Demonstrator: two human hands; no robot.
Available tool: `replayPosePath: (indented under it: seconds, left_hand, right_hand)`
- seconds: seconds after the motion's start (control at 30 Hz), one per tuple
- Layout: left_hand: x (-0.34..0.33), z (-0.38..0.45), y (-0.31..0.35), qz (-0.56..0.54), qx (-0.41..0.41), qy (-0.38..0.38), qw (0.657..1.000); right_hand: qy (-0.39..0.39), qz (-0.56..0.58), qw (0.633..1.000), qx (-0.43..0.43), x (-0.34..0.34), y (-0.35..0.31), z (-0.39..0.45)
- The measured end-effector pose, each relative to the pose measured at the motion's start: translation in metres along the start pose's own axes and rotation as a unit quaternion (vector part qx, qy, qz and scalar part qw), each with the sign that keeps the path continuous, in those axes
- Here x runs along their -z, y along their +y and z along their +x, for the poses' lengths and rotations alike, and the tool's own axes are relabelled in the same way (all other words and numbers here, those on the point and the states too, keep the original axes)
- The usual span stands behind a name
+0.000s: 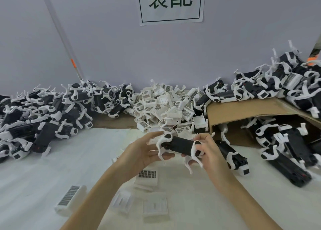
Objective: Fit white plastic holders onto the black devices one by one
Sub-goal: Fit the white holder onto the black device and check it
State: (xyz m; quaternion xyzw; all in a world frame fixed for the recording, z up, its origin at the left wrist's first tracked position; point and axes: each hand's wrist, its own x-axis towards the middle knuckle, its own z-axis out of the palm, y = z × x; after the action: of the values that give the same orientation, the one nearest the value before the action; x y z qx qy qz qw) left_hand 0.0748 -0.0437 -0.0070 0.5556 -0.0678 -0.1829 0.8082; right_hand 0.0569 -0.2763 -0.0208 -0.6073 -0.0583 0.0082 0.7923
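A black device (pixel 179 145) with white clip arms at both ends is held above the table between both hands. My left hand (pixel 144 152) supports its left end with the fingers spread under and behind it. My right hand (pixel 206 151) grips the right end, thumb on the white clip there. Several loose white plastic holders lie on the table below my arms, one with a barcode label (pixel 147 176), another to the left (pixel 71 200), and two label-down ones (pixel 154 206).
A heap of white holders (pixel 166 108) sits against the wall at centre. Piles of black devices with white parts lie at the left (pixel 43 115) and right (pixel 286 143). An open cardboard box (pixel 243 111) stands at the right. A sign hangs on the wall.
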Motion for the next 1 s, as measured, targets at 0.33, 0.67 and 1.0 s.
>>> replayPosePath:
  seconds: [0.33,0.67,1.0]
  left_hand:
    - [-0.007,0.000,-0.007,0.155,-0.143,0.110,0.971]
    - [-0.012,0.000,-0.019,0.373,-0.252,0.100,0.887]
    - [-0.033,-0.005,-0.022,0.114,-0.026,-0.027,0.993]
  right_hand:
    - [0.012,-0.072,0.997,0.030,-0.014,0.010,-0.007]
    - [0.031,-0.040,0.994,0.100,-0.020,0.006,-0.010]
    - [-0.050,-0.197,0.969,0.142,-0.026,0.018,-0.019]
